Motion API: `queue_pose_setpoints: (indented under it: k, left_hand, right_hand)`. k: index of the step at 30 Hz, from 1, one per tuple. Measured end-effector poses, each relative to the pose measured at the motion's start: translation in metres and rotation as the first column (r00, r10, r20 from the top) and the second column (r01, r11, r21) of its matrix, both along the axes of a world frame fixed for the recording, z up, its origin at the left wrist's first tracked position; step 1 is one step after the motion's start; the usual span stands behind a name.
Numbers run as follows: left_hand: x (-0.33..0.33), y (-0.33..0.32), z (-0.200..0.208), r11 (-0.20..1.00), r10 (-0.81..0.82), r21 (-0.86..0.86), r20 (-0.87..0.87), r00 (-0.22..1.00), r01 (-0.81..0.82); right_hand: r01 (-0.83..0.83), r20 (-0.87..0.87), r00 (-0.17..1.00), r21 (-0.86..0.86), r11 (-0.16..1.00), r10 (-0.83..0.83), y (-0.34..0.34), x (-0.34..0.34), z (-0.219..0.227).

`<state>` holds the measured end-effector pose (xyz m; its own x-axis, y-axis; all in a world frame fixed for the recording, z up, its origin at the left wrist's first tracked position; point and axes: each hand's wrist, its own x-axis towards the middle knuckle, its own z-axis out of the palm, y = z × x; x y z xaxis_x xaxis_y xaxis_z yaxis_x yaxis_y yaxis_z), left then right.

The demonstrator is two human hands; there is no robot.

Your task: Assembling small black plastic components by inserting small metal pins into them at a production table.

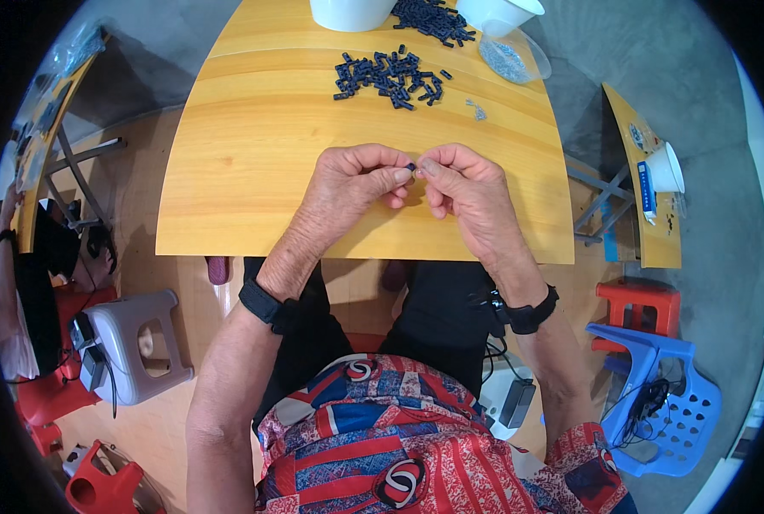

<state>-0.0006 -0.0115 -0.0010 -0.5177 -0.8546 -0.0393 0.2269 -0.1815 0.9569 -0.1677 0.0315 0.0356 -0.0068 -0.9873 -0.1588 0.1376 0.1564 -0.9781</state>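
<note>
My left hand [348, 184] pinches a small black part [411, 167] between thumb and fingers, above the front half of the yellow wooden table [253, 193]. Close against it, the fingertips of my right hand [472, 193] are pinched together at the part's right end. What they hold, if anything, is too small to make out. Beyond my hands lies a loose pile of short black parts [390, 77]. To its right sits a little cluster of tiny silvery pieces [476, 110].
At the table's far side are a second pile of black parts [433, 19], two white tubs [352, 13] and a clear dish of silvery pieces [506, 62]. Side tables flank me. A grey stool [138, 343] stands left, a blue plastic seat [669, 411] right. Another person's arm [5, 283] shows far left.
</note>
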Motion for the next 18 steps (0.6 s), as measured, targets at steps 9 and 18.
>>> queue_pose_setpoints:
  k: [9,18]
  left_hand:
    - [0.0016,0.0011,0.0024,1.000,0.010,0.023,0.009,1.000,-0.010]
    - [0.0007,0.0009,0.0024,1.000,0.015,0.003,0.055,0.998,-0.015]
  right_hand:
    - [0.070,-0.016,0.997,-0.051,0.996,-0.071,-0.0046,0.0077,-0.0037]
    - [0.086,-0.137,0.985,-0.130,0.988,-0.104,-0.0070,0.0082,-0.0103]
